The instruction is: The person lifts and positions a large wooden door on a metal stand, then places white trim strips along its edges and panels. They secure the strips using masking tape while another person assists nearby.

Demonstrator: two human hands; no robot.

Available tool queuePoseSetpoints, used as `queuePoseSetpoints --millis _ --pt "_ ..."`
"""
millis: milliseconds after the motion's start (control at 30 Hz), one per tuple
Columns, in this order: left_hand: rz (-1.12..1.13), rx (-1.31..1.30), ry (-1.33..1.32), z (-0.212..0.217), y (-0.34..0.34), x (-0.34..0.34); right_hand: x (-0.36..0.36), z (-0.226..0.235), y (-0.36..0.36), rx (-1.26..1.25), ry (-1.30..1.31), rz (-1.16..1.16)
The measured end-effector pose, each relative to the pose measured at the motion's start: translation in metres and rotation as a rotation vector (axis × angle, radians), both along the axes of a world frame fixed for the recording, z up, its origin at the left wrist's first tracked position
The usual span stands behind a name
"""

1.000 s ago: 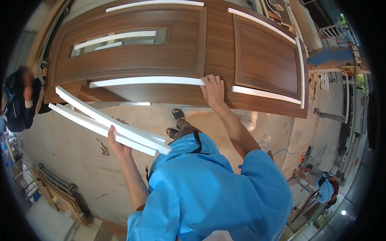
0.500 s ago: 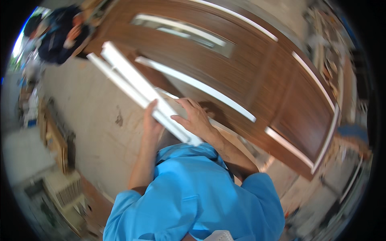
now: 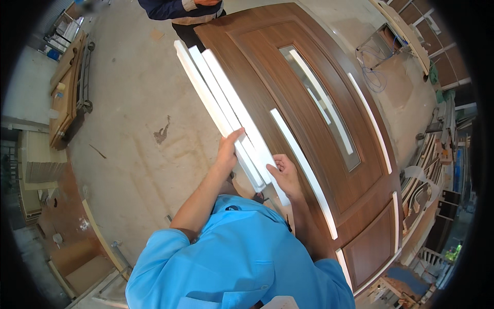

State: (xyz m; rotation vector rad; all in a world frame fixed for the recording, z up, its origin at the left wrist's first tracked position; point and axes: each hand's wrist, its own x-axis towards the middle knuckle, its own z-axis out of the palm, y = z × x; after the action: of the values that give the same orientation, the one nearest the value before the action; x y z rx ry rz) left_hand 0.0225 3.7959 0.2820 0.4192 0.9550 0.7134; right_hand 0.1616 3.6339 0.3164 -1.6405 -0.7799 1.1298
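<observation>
Gripping at least three loose white strips point(image 3: 241, 116) above the floor point(image 3: 128, 170), right beside one big brown door point(image 3: 324, 159). Left hand point(image 3: 227, 151) has its fingers wrapped round the bunch; right hand point(image 3: 285, 176) is pinching one near its close end. Five fixed-looking strips point(image 3: 310, 177) sit on the door's wood, plus at least one over its glass pane point(image 3: 353, 164), maybe reflections too, can't tell. One co-worker point(image 3: 177, 11) is kinda blocking the far corner. Boards point(image 3: 69, 92) stacked off left.
</observation>
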Motion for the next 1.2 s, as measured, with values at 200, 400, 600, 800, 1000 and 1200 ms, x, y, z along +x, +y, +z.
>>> queuePoseSetpoints --millis 200,400,600,800,1000,1200 --pt "-0.035 0.114 -0.003 -0.006 0.129 -0.001 0.035 -0.001 0.023 -0.071 0.377 0.222" --pt "-0.080 0.096 -0.096 -0.005 0.153 0.043 0.041 0.000 0.084 -0.035 0.077 0.153" --pt "-0.008 0.083 -0.083 -0.007 0.152 0.071 0.089 0.002 0.128 -0.209 0.195 0.227" --pt "0.114 0.202 -0.004 0.011 0.140 0.080 0.127 -0.013 0.147 -0.172 0.042 0.194" --pt "0.197 0.328 0.015 0.067 0.136 0.054 0.158 -0.040 0.173 -0.209 -0.190 0.019" --pt "0.055 0.102 0.196 0.058 0.133 0.047 0.168 0.018 0.195 -0.021 -0.191 0.235"
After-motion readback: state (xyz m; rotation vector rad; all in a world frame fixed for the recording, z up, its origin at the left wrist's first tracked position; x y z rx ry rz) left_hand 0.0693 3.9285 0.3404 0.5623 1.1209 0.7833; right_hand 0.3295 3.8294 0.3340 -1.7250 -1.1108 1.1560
